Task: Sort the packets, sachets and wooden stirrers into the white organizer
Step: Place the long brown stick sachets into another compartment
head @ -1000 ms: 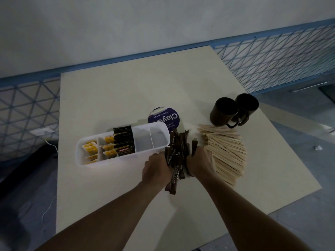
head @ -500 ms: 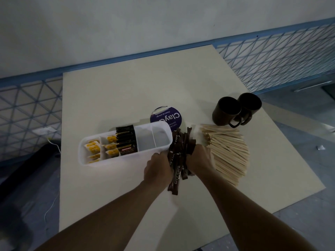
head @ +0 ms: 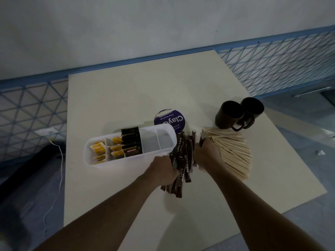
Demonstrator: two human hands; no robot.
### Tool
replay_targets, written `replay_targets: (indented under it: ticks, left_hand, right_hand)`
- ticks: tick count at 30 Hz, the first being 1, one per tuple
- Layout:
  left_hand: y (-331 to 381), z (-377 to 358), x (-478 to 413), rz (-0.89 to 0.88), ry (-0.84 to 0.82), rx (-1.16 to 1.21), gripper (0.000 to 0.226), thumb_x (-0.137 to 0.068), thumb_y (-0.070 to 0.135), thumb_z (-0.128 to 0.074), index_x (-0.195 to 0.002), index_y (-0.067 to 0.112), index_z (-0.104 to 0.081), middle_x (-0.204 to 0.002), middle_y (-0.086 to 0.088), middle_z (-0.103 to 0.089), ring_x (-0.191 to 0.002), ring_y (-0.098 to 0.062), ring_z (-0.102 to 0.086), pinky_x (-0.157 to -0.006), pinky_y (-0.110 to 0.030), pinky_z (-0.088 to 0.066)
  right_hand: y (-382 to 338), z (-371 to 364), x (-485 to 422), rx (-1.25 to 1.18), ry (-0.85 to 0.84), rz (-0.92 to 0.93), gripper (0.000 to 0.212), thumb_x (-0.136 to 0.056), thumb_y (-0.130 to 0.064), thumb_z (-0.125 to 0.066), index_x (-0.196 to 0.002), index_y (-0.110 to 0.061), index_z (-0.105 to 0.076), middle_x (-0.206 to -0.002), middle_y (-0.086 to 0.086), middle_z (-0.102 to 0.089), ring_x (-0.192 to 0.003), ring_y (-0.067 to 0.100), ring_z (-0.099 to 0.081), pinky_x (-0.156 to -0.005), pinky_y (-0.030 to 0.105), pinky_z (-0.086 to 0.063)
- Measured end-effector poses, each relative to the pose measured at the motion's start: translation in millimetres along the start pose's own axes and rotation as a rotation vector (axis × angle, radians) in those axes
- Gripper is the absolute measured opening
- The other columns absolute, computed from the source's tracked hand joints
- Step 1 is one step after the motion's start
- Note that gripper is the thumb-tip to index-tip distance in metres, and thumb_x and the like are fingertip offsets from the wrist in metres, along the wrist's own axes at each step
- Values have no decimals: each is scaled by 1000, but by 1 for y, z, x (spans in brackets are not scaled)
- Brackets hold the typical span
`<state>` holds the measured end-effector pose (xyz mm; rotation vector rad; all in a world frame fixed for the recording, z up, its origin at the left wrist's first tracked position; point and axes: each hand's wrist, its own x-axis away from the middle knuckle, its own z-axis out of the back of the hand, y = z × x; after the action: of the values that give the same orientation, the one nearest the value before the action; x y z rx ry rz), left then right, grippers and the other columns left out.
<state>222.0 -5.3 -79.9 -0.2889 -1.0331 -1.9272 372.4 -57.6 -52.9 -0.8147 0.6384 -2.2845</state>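
Table (head: 112,98): cream. Organizer (head: 126,163): white, left of centre; yellow packets (head: 99,150) and black sachets (head: 130,142) inside, right compartments bare. Stirrers (head: 233,151): fanned at right, on table. Mugs (head: 229,114): two, dark, behind stirrers. Left hand (head: 160,169) and right hand (head: 208,156): each grip clamped on brown sugar sticks (head: 182,166) between them.

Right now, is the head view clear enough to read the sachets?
Head view: dim and wide-angle, table edges bowed; "CITY CAFE SUGAR" is legible on the brown sachets gathered between left hand and right hand; near forearms soft.
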Motion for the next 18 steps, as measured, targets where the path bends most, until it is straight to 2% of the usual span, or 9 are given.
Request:
replay_targets:
  ticks: [2,4,7,11,13,15,16,18]
  left_hand:
    - [7,11,6,-51,-18,-15,29,-94,30,-49,-70,14,-55,-64,3,-54,-64,-15,-56,-53,-21,-38]
    - [15,23,13,-87,-23,10,30,-97,28,-47,-72,13,-56,-67,3,-55,-62,-12,-52,-56,-22,-38]
    - [21,41,20,-62,-18,143,20,-92,17,-51,-89,2,-64,-72,-2,-59,-64,-15,-54,-58,-24,-43]
    - [19,63,24,-53,61,297,10,-90,14,-56,-81,12,-61,-67,2,-56,-64,-16,-53,-55,-25,-41]
    - [17,75,24,-70,138,303,11,-90,17,-59,-92,8,-65,-76,-5,-63,-68,-21,-58,-60,-29,-47]
    - [14,86,24,-79,229,299,15,-89,16,-61,-100,8,-67,-86,-10,-70,-75,-24,-64,-66,-33,-52]
    - [13,91,24,-85,276,292,14,-89,15,-61,-100,9,-67,-87,-9,-71,-76,-24,-66,-66,-31,-53]
    - [11,101,25,-94,357,268,13,-89,17,-62,-100,11,-66,-86,-6,-71,-75,-22,-66,-60,-27,-50]
  right_hand:
    - [-7,2,-1,-24,35,25,21,-103,-24,-41,-94,-15,-57,-82,8,-66,-68,17,-65,-57,34,-55]
    - [-16,4,-1,-90,41,35,25,-105,-28,-39,-95,-14,-57,-81,7,-64,-65,15,-61,-52,30,-47]
    - [-31,5,-1,-179,44,48,24,-105,-30,-40,-100,-12,-57,-77,3,-58,-61,12,-54,-50,26,-38]
    - [-47,-2,-1,-294,4,110,22,-101,-31,-43,-91,-17,-57,-75,2,-60,-63,15,-55,-55,32,-43]
    - [-56,-8,0,-384,-23,140,20,-99,-28,-45,-84,-20,-57,-74,2,-60,-65,17,-55,-56,33,-45]
    - [-68,-13,3,-511,-62,149,18,-102,-20,-47,-87,-18,-58,-78,2,-61,-68,15,-57,-56,21,-46]
    - [-75,-15,6,-562,-80,156,17,-103,-18,-49,-90,-17,-59,-79,1,-63,-70,14,-59,-59,20,-48]
    - [-87,-23,6,-639,-107,197,19,-102,-14,-50,-88,-18,-61,-78,-2,-64,-69,13,-60,-68,28,-51]
